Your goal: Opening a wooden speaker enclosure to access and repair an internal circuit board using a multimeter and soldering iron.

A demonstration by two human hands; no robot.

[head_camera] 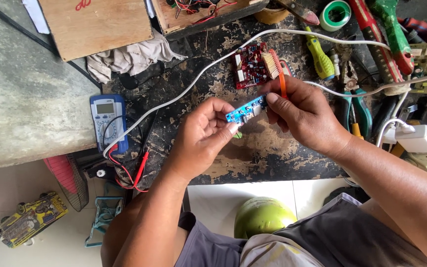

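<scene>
My left hand [203,133] pinches the left end of a small blue circuit board [245,110] above the worn dark workbench [268,153]. My right hand [302,113] touches the board's right end with its thumb and holds an orange-handled brush [275,66], bristles pointing up and away. A red circuit board [250,63] lies on the bench just behind the brush.
A blue multimeter [107,118] with red and black leads lies at the left. A white cable [184,89] crosses the bench. A yellow-green screwdriver [320,57], green-handled pliers [357,106], a white adapter [418,138] and wooden boxes [95,24] surround the work spot. A green round object [263,215] sits below.
</scene>
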